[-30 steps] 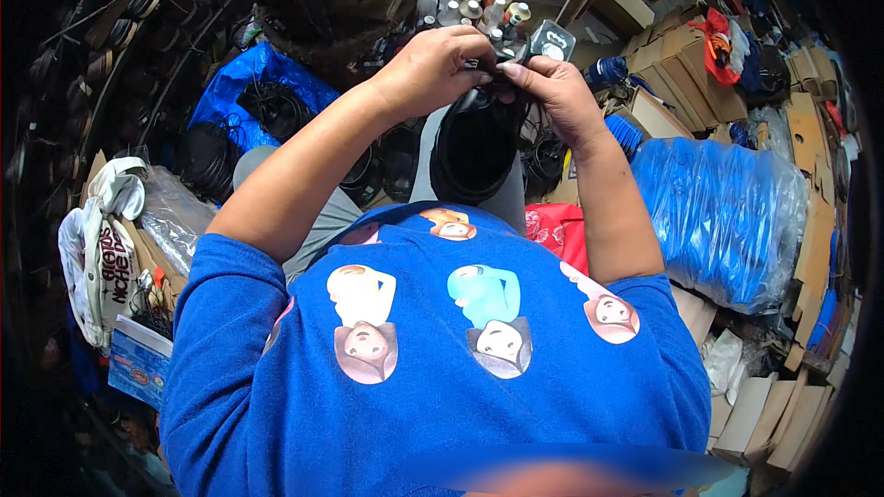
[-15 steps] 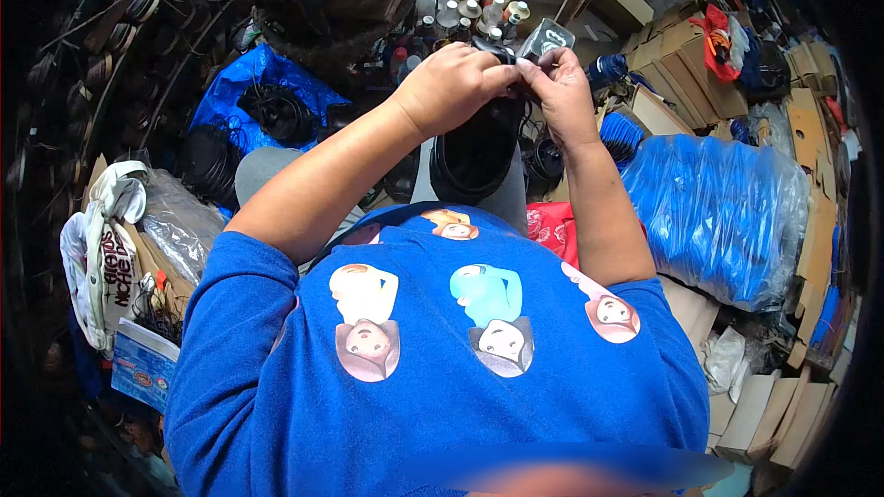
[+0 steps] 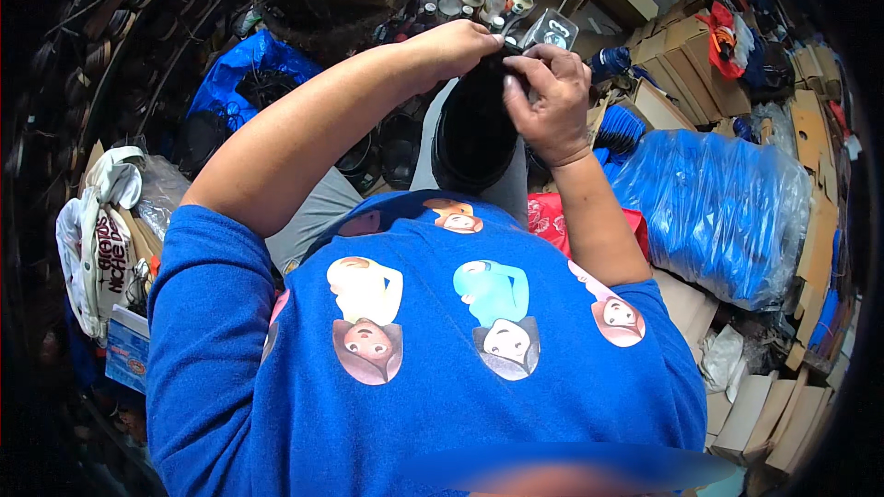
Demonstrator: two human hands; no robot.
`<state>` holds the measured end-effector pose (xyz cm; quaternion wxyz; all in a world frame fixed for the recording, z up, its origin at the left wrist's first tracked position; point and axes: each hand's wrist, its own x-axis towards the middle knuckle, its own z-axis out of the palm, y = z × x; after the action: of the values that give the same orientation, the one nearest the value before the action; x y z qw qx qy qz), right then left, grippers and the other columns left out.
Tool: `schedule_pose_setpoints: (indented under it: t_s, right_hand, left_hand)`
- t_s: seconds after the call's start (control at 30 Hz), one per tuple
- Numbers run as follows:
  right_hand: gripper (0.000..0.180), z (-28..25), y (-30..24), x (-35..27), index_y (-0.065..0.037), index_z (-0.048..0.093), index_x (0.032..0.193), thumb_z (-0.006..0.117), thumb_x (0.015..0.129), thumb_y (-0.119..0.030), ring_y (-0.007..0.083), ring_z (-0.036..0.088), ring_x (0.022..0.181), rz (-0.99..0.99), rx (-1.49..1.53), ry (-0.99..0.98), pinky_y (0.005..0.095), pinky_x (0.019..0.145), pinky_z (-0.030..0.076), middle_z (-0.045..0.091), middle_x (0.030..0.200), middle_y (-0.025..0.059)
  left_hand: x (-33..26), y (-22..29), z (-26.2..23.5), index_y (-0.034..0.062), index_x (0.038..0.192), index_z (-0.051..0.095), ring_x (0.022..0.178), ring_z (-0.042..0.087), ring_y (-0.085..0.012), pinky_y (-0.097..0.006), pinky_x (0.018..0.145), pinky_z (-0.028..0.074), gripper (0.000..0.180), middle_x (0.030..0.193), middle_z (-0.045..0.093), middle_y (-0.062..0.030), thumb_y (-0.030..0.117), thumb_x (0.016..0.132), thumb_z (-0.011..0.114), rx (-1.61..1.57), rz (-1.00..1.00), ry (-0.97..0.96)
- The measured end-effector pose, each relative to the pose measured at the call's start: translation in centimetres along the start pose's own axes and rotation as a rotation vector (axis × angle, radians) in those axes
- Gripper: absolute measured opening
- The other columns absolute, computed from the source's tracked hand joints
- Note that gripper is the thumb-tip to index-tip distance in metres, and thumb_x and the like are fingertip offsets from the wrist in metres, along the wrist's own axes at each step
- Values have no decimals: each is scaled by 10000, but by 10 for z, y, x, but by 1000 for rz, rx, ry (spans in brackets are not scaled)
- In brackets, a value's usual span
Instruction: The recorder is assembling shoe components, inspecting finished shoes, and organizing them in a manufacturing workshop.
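Observation:
A tall black rounded thing (image 3: 474,133) stands between my knees; its kind is too dark to make out. At its far end, my left hand (image 3: 463,44) has its fingers pressed together on something I cannot make out. Close by on the right, my right hand (image 3: 555,97) is held with bent fingers, its thumb and forefinger apart and nothing visible between them. Just beyond the right hand is a clear box-shaped container (image 3: 552,29) with a dark and white marking.
Several capped bottles (image 3: 449,4) stand beyond my hands. To the right lie a plastic-wrapped blue bundle (image 3: 723,212), cardboard boxes (image 3: 686,74) and a red bag (image 3: 721,41). At left are a blue plastic sheet (image 3: 221,83) and a white cloth bag (image 3: 97,258).
My hands, formerly together on a small dark thing, have drawn apart. The right hand has come nearer and its pinch has loosened; my left elbow has swung outward.

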<state>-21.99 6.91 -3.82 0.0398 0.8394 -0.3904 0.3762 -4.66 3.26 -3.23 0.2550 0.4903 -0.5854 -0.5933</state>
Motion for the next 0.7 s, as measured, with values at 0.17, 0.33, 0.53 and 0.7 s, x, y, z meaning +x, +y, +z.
schedule_pose_setpoints:
  t_s: [0.17, 0.33, 0.53, 0.7]
  right_hand:
    - [190, 13, -7, 4, -131, 633, 781, 698, 636, -235, 220, 519, 837, 61, -93, 7, 368, 778, 345, 558, 851, 24]
    - [110, 7, 8, 4, -62, 651, 762, 663, 699, -150, 224, 563, 739, 165, 185, -78, 337, 684, 412, 581, 771, 66]
    - [175, -10, 12, 2, 10, 625, 808, 618, 796, -165, 206, 543, 706, 353, 499, -374, 296, 646, 427, 535, 754, 103]
    - [188, -11, 22, -36, 12, 560, 820, 573, 839, -174, 199, 511, 745, 389, 536, -627, 293, 689, 406, 504, 782, 96]
  left_hand:
    - [0, -4, 4, 46, 1004, 631, 688, 474, -96, -255, 598, 358, 344, 795, 592, -23, 352, 875, 544, -223, -168, 89]
    - [-11, 0, -26, 49, 978, 625, 732, 526, -83, -231, 664, 425, 232, 818, 592, 13, 222, 825, 639, -313, -43, -230]
    - [2, -3, -40, 18, 971, 639, 718, 581, -111, -260, 652, 473, 201, 803, 632, -63, 58, 774, 633, 375, 331, -65]
    - [8, -48, -45, 56, 948, 656, 761, 614, -164, -315, 668, 492, 198, 881, 666, -83, 25, 755, 625, 452, 270, 103]
